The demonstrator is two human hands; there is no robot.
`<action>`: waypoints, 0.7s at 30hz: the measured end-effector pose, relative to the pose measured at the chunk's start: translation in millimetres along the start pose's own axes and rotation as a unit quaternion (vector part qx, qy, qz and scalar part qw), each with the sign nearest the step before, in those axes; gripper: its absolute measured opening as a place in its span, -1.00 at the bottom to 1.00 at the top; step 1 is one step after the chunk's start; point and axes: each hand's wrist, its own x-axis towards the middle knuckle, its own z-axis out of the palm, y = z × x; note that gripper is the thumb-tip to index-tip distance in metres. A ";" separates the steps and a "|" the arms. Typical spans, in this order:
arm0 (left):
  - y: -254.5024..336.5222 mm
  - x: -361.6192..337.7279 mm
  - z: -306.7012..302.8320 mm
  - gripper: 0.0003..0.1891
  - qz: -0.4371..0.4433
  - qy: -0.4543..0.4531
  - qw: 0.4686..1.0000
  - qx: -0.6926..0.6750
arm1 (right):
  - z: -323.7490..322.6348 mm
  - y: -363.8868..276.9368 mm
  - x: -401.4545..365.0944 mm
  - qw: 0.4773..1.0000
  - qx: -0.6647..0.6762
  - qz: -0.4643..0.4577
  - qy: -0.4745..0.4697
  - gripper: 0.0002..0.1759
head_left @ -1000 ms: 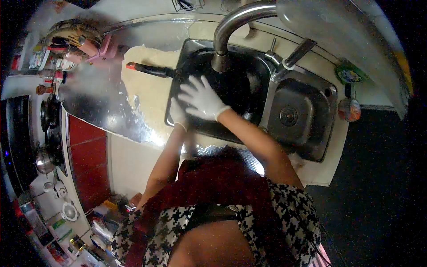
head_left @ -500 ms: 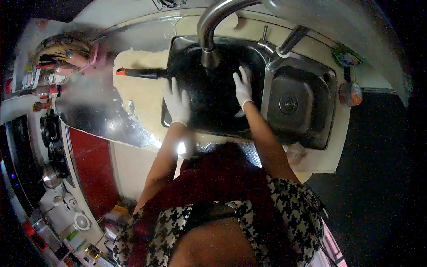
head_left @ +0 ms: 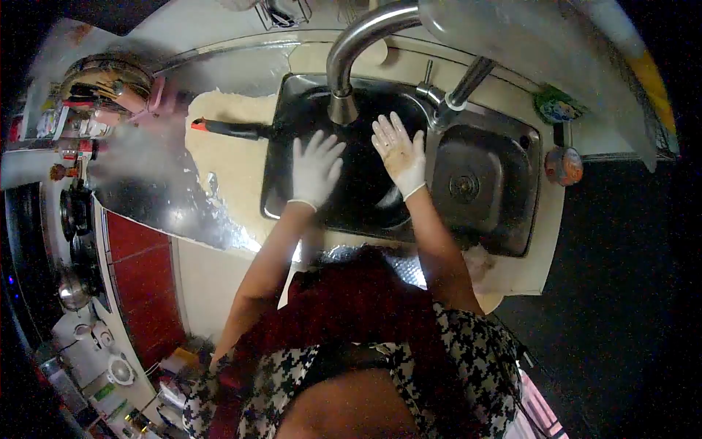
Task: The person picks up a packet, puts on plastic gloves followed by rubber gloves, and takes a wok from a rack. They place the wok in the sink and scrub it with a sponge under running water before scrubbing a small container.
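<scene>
Both of my hands wear white gloves and hover over the left basin of the steel sink (head_left: 275, 196). My left hand (head_left: 319, 170) is open, its back showing and its fingers spread. Beside it, my right hand (head_left: 401, 155) is open with the palm turned up, and a brownish smear marks the glove. Neither hand holds anything. Under them lies a large dark pan (head_left: 360, 179), whose black handle (head_left: 234, 129) with an orange tip sticks out over the left rim. The faucet spout (head_left: 342, 108) hangs just above the fingers.
To the right is a smaller basin (head_left: 479, 164) with a drain. A lever tap (head_left: 433, 94) stands between the basins. At the right edge are a green packet (head_left: 557, 106) and a round orange-brown item (head_left: 564, 167). A pink rack (head_left: 156, 99) and utensils stand far left.
My right hand has turned palm up and moved slightly left. My left hand has shifted right, and its fingers have spread over the pan. The whole view has moved a little.
</scene>
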 end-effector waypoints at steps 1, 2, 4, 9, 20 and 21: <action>0.1 4.5 0.5 -0.63 0.016 -0.020 0.999 0.021 | -0.1 7.2 3.4 0.999 -0.032 -0.013 0.011 -0.25; 1.3 9.8 -2.2 -0.61 0.036 -0.036 0.998 0.038 | -0.3 14.0 4.3 0.976 -0.212 -0.040 0.033 -0.31; -1.3 21.8 -0.1 -0.61 0.057 -0.052 0.996 0.042 | -1.0 29.9 -0.4 0.764 -0.630 -0.138 0.030 -0.46; -11.9 56.9 -10.1 -0.64 0.072 -0.176 0.981 0.045 | 13.9 51.7 -20.4 0.499 -0.857 -0.127 -0.035 -0.41; -41.3 -14.7 7.2 -0.52 -0.176 0.136 0.968 -0.112 | -7.2 34.5 84.9 0.537 -0.830 0.053 0.144 -0.26; -39.5 -22.0 14.3 -0.51 -0.251 0.161 0.940 -0.167 | 13.3 41.4 91.0 0.493 -0.853 0.064 0.157 -0.29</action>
